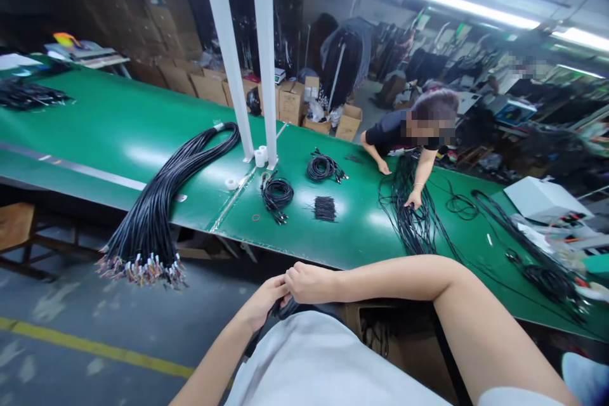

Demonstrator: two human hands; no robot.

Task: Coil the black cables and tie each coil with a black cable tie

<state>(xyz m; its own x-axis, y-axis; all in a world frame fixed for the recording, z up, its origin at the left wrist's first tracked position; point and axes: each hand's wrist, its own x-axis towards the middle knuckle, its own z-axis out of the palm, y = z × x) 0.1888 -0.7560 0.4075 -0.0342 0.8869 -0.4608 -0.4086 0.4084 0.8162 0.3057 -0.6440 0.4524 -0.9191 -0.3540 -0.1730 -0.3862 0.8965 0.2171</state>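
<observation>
My left hand [264,302] and my right hand [308,283] meet close to my body, below the near edge of the green table [118,127]. Both are closed on a thin black cable [280,311] that hangs down between them over my white shirt. A thick bundle of black cables [164,200] with coloured connector ends droops over the table's near edge to the left. Two coiled black cables [276,193] [321,168] and a small pile of black ties [325,209] lie on the table ahead.
Across the table a person [419,130] leans over loose black cables [413,216], both hands on them. White posts [247,57] rise from the table's middle, with tape rolls [260,157] at their foot. Cardboard boxes [290,101] stand behind. A yellow floor line [95,347] runs at left.
</observation>
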